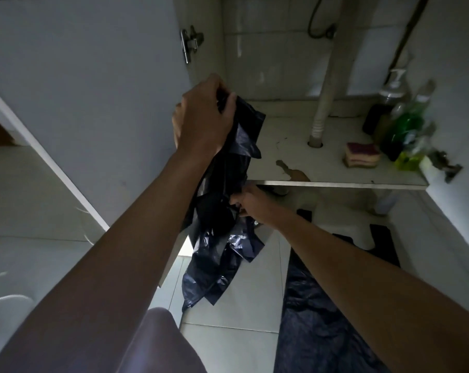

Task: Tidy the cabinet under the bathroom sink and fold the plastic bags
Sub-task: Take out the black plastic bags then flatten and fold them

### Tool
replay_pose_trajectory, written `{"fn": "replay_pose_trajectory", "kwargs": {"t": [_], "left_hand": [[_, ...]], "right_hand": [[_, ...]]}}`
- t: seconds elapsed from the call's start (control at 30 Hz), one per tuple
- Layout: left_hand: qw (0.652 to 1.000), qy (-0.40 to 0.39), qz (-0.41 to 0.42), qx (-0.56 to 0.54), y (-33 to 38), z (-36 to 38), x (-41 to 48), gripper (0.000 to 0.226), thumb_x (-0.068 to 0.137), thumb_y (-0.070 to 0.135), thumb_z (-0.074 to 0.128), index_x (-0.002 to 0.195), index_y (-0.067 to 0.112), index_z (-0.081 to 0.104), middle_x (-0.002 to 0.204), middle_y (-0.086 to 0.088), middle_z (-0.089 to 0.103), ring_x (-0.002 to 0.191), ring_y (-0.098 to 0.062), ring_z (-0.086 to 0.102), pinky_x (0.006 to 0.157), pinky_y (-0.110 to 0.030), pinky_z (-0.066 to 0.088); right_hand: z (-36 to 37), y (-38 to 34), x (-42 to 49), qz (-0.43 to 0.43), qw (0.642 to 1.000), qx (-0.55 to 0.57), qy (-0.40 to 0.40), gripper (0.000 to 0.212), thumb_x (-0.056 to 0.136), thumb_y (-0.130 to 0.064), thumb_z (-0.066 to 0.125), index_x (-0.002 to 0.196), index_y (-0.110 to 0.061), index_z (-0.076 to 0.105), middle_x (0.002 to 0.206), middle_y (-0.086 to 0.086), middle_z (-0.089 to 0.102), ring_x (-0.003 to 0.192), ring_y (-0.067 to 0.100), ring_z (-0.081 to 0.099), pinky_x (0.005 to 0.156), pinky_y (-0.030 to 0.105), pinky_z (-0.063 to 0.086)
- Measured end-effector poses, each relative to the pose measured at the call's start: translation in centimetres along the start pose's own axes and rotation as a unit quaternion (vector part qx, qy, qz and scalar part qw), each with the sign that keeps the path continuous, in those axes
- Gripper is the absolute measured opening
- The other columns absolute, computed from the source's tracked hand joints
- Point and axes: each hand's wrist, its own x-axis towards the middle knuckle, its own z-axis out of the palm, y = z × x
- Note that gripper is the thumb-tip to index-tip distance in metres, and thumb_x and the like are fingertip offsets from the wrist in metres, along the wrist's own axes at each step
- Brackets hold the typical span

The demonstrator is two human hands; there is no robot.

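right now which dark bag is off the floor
The crumpled bag gripped by left hand and right hand; the other bag lies spread on the floor.

Dim light falls on glossy white floor tiles point(244, 319) at 6 o'clock, a pale tiled back wall point(276, 63) at 12 o'clock and a white ribbed drain pipe point(327, 84) at 1 o'clock.

Home bathroom: under-sink cabinet point(279, 135), drainpipe point(326, 84).
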Motion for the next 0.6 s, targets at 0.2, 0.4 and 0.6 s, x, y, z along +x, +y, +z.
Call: {"fn": "replay_pose_trajectory", "kwargs": {"t": [0.2, 0.4, 0.6], "left_hand": [[0.998, -0.048, 0.014, 0.048, -0.6, 0.6, -1.2, 0.024, 0.094, 0.046, 0.053, 0.095, 0.024, 0.062, 0.098, 0.005, 0.070, 0.086, -0.021, 0.067, 0.072, -0.036, 0.052], [0.998, -0.021, 0.014, 0.053, -1.1, 0.7, -1.7, 0.023, 0.093, 0.045, 0.054, 0.094, 0.023, 0.061, 0.095, 0.004, 0.070, 0.084, -0.023, 0.067, 0.066, -0.032, 0.049], [0.998, 0.032, 0.022, 0.041, 0.4, -0.2, -0.5, 0.024, 0.094, 0.047, 0.053, 0.095, 0.025, 0.062, 0.094, 0.007, 0.070, 0.083, -0.020, 0.067, 0.066, -0.029, 0.045]], "right_hand": [[-0.4, -0.8, -0.8, -0.039, 0.982, -0.181, 0.036, 0.033, 0.099, -0.028, 0.054, 0.121, -0.005, 0.062, 0.118, 0.015, 0.065, 0.112, 0.031, 0.061, 0.092, 0.036, 0.047], [-2.5, -0.4, -1.1, 0.012, 0.998, 0.041, -0.036, 0.023, 0.098, -0.021, 0.056, 0.120, -0.013, 0.060, 0.119, 0.011, 0.067, 0.104, 0.030, 0.069, 0.085, 0.045, 0.060], [-4.1, -0.9, -0.9, 0.015, 0.980, 0.184, -0.077, 0.022, 0.091, -0.017, 0.054, 0.109, -0.012, 0.064, 0.118, 0.011, 0.067, 0.108, 0.031, 0.065, 0.091, 0.048, 0.056]]}}
